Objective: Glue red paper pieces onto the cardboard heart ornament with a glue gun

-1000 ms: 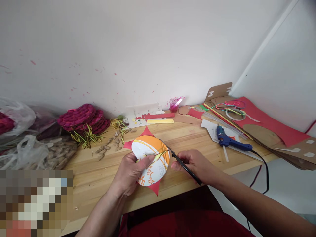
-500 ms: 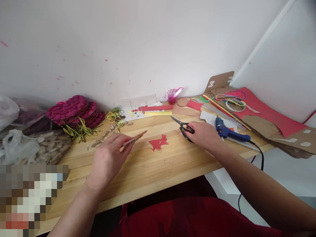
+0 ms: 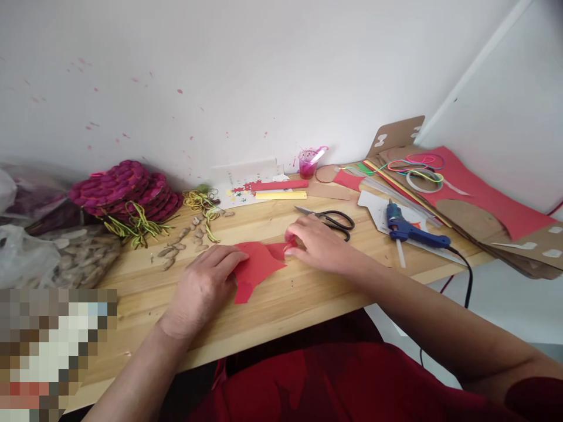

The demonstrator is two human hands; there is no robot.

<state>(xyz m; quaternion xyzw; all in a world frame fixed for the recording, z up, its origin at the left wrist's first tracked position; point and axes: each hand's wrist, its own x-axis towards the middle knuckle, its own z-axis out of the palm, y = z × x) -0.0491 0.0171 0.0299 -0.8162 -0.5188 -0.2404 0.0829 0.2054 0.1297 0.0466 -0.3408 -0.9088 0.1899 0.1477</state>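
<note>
A red paper cut-out with a pointed edge lies low over the wooden table. My left hand is closed on its left side, thumb and fingers at the edge. Just beyond the cut-out, small red paper scraps lie on the wood, partly covered by it. My right hand pinches at these scraps, and a bit of red shows between thumb and fingers. Black-handled scissors rest on the table right behind my right hand, partly hidden by it.
A blue glue gun with its cord lies at right, beside stacked cardboard and red sheets. Peanuts, yarn and purple woven pieces sit left. A cup of pink paint stands by the wall.
My right hand has let go of the scissors and moved left to the red scraps. My left hand has turned the piece it holds, so its red face shows above the table.
</note>
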